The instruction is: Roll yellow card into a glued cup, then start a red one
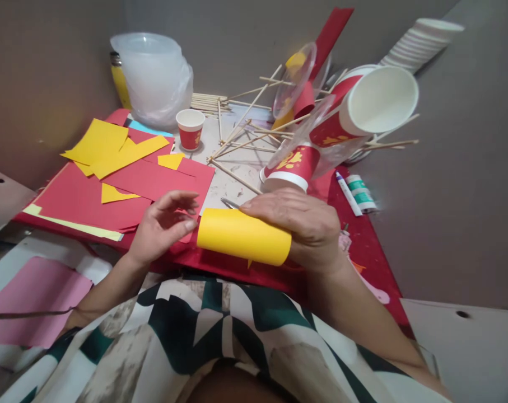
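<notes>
A yellow paper tube (243,236) lies sideways in front of my body, above the table's near edge. My right hand (298,224) is wrapped over its right end, with the fingers along the top; the thumb is hidden. At the tube's left end is my left hand (165,224), its fingers curved and apart and nothing seen in it. The thumb tip comes close to the tube's rim; whether it touches I cannot tell. Behind the tube, a metal tool tip, perhaps scissors (229,203), shows in part.
Red sheets (81,196) and yellow paper pieces (106,143) lie at left. A paper cup (190,130) stands behind them. At right rises a structure of wooden sticks (237,146), plastic discs and red cups (329,129). A marker (348,194) lies beside a green-and-white bottle (360,193).
</notes>
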A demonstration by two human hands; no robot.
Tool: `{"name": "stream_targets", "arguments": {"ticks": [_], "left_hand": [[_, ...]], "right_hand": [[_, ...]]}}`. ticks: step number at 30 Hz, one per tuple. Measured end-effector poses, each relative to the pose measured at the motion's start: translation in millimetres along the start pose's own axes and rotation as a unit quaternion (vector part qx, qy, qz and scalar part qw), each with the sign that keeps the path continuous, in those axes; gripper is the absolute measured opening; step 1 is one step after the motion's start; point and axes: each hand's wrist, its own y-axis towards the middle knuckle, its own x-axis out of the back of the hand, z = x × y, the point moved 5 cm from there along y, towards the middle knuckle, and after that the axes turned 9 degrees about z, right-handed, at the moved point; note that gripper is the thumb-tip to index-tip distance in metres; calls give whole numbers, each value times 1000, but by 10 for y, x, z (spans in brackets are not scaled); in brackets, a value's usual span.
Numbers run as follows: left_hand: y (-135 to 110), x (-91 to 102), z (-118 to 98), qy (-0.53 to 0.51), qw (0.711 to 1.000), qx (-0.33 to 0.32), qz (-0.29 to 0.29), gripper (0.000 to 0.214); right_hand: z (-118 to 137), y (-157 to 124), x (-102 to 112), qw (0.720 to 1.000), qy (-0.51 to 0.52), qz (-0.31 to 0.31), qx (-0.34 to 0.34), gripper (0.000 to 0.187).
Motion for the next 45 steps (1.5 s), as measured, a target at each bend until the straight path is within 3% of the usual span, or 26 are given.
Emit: {"name": "stream_targets", "arguments": {"ticks": [2, 4, 9, 15, 20, 24, 31, 35, 39, 45], "left_hand": [[-35, -22, -85, 92, 992, -88, 23, 61], [-47, -92, -140, 140, 978, -145, 56, 69], [-15, -240, -300, 205, 947, -238, 68, 41], [-10, -305, -376, 194, 946, -248, 74, 26], [12, -255, -265, 126, 974, -185, 43, 17], [70, -171, -91, -2, 994, -108, -9, 13], [178, -178, 114, -139, 981, 102, -93, 14], [193, -232, 148, -154, 969, 176, -79, 14], [193, -236, 162, -144, 965, 205, -75, 14], [314, -235, 48, -119, 966, 229, -17, 13]], "right_hand": [[-11, -18, -31, 999, 46, -9, -5, 29], [-24, -28, -87, 996, 86, -3, -14, 31], [-39, -10, -222, 986, 150, 33, -70, 28], [-26, 24, -270, 962, 229, 45, -140, 21], [-70, 25, -265, 936, 268, 26, -228, 23], [-129, 17, -260, 930, 250, 9, -271, 13], [-150, 14, -312, 893, 310, 47, -323, 15], [-142, 30, -322, 882, 326, 45, -336, 17], [-137, 20, -328, 878, 331, 47, -343, 19], [-125, -12, -338, 852, 392, -1, -347, 15]]}}
